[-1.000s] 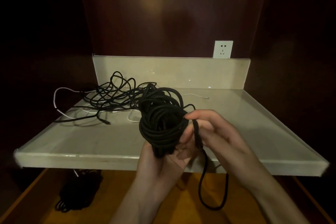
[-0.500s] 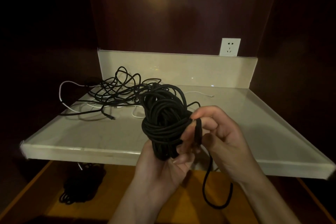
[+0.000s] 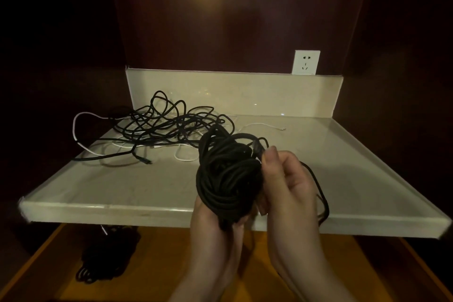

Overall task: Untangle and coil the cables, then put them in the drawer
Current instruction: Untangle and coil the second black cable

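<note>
Nearest, the open wooden drawer lay below the shelf edge, and a coiled black cable already sat in its left part, dim in the shadow. Above it, both hands were raised in front of the shelf's front lip. The left hand cupped the black cable bundle from beneath, fingers curled up around its lower turns so the thick loops stood above the palm. The right hand sat just beside the bundle on its right, thumb and forefinger pinching the cable's free end at the top of the coil, the remaining fingers curled loosely. From that hand a slack loop of the same cable hung down past the wrist and across the shelf lip.

Beyond the hands stretched the pale stone shelf with its low raised rim. Farther back on its left half lay a loose tangle of thin black cables, mixed with a white cable that arced out past the left edge; another white strand trailed right toward the middle. One black plug end rested apart on the shelf near the front of the tangle. Behind everything rose the shelf's pale backsplash and, above its right part, a white wall socket on dark wood panelling.
</note>
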`<state>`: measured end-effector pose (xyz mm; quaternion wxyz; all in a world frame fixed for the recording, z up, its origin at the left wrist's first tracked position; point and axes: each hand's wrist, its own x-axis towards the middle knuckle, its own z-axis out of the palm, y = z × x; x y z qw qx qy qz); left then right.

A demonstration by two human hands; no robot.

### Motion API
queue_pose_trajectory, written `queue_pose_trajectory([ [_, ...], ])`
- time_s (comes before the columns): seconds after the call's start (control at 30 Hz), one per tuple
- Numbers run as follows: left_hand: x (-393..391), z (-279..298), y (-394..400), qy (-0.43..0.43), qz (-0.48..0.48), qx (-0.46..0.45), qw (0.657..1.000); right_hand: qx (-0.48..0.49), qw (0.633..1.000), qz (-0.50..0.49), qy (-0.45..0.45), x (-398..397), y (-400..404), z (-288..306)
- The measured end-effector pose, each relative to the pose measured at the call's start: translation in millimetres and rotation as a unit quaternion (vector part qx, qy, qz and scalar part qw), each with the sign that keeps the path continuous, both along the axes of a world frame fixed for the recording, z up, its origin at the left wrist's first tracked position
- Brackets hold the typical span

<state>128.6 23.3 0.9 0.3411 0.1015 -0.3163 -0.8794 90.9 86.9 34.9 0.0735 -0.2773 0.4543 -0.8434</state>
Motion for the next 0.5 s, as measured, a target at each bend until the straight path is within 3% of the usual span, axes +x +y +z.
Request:
queue_pose_trajectory([
  [0.23, 0.8, -5.8, -7.2, 0.022, 0.045, -0.137, 0.989, 0.031, 0.999, 0.007, -0.006, -1.5, 0.1, -0.7],
  [0.5, 5.8, -6.5, -34.3, -0.020, -0.009, -0.156, 0.988, 0.042, 0.979, 0.193, -0.044, -16.5, 7.9, -2.6],
])
